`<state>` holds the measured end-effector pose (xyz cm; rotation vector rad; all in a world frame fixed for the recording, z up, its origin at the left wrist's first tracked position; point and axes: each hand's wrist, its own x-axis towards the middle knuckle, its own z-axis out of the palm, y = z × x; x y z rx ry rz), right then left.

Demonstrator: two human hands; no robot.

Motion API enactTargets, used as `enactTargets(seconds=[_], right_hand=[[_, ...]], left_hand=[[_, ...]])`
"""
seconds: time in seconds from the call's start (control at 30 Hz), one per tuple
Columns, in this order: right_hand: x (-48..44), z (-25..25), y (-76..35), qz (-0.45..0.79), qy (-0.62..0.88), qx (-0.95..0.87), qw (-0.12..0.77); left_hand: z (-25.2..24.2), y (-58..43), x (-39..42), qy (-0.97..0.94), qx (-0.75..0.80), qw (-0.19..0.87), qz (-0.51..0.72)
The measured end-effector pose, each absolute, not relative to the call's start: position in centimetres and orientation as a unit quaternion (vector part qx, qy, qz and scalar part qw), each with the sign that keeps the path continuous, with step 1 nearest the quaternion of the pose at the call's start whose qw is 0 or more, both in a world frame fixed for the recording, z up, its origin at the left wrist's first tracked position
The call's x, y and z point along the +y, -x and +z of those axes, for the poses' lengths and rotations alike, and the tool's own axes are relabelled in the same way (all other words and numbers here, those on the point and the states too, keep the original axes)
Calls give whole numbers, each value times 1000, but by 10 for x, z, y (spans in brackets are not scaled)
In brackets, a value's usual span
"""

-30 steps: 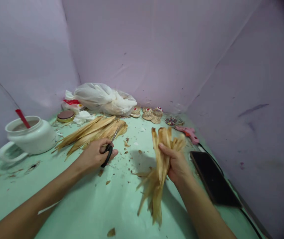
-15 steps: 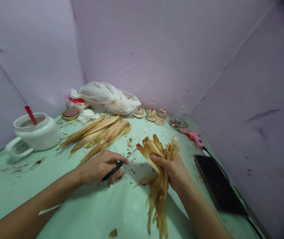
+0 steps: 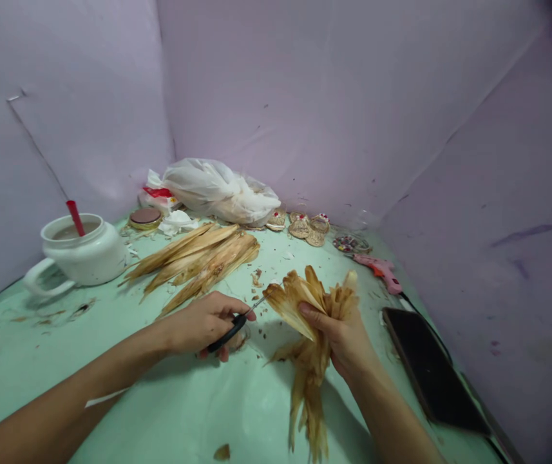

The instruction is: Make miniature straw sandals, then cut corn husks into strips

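My left hand (image 3: 210, 322) is closed round the black handles of a pair of scissors (image 3: 228, 333). The scissors' metal blades point up and right, their tips at the left edge of the husk bundle. My right hand (image 3: 346, 338) grips a bundle of dried corn husks (image 3: 312, 351) in its middle, thumb pressed on top. The husks' cut ends fan out above the thumb, and ragged brown ends hang down below. Another pile of dried husks (image 3: 203, 258) lies on the table beyond my left hand.
A white mug (image 3: 85, 258) holding a red-handled tool stands at left. At the back lie a plastic bag (image 3: 220, 190), a tissue pack (image 3: 160, 198), a round tin (image 3: 145, 217) and small woven pieces (image 3: 299, 225). A pink glue gun (image 3: 382, 270) and a phone (image 3: 433, 367) are at right.
The view has shifted slightly, so the surroundings sit a little further right. The scissors' tips have moved in against the husk bundle's left edge. Both hands keep their hold.
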<state>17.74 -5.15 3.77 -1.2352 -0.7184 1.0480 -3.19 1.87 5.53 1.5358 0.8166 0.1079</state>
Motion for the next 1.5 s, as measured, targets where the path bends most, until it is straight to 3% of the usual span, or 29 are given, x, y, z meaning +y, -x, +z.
enactTargets(seconds=[0.67,0.87,1.07,1.5], right_hand=[[-49,44,-176,510,551,-237,616],[-49,42,-179,503,581,-223,599],[-50,39,-180,509,581,-238,589],[-50,30,-174,403,590,-260,649]], left_hand=[[54,23,16,-576,389,717,49],[56,33,30,-607,401,677,115],[56,36,22,-692,351,624,92],[50,33,16,-697,319,638,82]])
